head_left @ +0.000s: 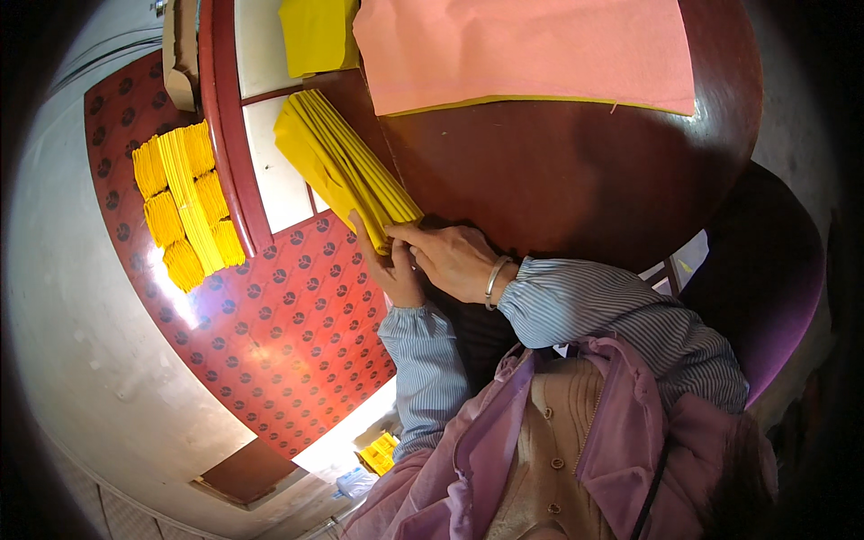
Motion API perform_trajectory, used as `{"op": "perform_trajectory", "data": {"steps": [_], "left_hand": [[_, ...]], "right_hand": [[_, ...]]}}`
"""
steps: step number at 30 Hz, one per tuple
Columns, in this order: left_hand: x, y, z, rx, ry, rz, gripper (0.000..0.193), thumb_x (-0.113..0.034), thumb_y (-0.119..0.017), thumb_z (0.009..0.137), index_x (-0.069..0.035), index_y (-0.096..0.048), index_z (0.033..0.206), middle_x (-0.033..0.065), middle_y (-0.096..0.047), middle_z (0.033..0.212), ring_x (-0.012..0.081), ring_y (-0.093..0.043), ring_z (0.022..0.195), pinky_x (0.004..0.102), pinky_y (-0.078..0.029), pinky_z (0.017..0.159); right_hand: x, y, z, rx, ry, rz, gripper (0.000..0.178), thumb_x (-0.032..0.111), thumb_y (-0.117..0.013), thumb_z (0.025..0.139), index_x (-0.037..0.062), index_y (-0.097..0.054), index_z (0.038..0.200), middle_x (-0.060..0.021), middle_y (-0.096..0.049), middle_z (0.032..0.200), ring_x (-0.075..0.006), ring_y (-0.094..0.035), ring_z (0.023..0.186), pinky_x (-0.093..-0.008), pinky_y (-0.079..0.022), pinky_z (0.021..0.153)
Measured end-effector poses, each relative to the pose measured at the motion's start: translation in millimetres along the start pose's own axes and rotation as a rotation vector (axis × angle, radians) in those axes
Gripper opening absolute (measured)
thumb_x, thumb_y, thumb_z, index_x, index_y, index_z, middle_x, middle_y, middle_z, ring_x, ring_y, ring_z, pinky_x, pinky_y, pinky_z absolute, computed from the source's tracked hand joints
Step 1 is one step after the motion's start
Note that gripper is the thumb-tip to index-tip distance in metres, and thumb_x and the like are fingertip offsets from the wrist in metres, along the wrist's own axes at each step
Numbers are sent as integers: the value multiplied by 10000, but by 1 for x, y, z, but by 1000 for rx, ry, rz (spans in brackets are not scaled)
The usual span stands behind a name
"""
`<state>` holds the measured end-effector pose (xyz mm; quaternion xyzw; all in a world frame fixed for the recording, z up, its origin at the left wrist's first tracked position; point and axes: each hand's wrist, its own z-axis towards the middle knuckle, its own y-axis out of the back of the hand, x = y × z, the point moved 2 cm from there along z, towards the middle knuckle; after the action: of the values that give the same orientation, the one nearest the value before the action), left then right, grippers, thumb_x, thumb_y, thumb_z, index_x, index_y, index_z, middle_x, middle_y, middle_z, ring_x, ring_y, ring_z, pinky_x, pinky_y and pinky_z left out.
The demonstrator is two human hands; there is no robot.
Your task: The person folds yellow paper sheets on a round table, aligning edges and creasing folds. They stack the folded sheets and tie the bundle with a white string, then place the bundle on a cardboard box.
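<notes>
A thick stack of folded yellow sheets lies slanted across the left part of the brown table, its many layered folds showing along the right side. I cannot tell if the sheets are cloth or paper. My left hand grips the near end from the left, its fingers along the outer side. Against the same end presses my right hand, fingers bent around the corner, a silver bangle at the wrist. Both hands are closed on the stack and nearly touch each other.
A large pink sheet with yellow beneath covers the far part of the brown table. Another yellow pile sits at the far left. Bundled yellow stacks rest on a red patterned surface. A dark chair stands at right.
</notes>
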<state>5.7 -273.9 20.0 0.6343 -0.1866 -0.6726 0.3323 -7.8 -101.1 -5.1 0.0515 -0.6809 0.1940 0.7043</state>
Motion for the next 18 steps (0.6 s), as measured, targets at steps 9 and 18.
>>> {"op": "perform_trajectory", "data": {"steps": [9, 18], "left_hand": [[1, -5, -1, -44, 97, -85, 615, -138, -484, 1122, -51, -243, 1681, 153, -460, 1585, 233, -585, 1294, 353, -504, 1068], [10, -1, -2, -28, 108, -110, 596, -147, -491, 1123, -65, -274, 1671, 142, -519, 1513, 204, -608, 1222, 337, -540, 993]], "right_hand": [[7, 4, -7, 7, -148, -26, 492, 198, -538, 1018, 66, -468, 1487, -251, -734, 957, -412, -725, 808, -521, -577, 699], [-2, -1, -6, -105, -152, 183, 386, 185, -533, 998, 28, -552, 1351, -273, -718, 937, -452, -707, 824, -554, -555, 752]]}}
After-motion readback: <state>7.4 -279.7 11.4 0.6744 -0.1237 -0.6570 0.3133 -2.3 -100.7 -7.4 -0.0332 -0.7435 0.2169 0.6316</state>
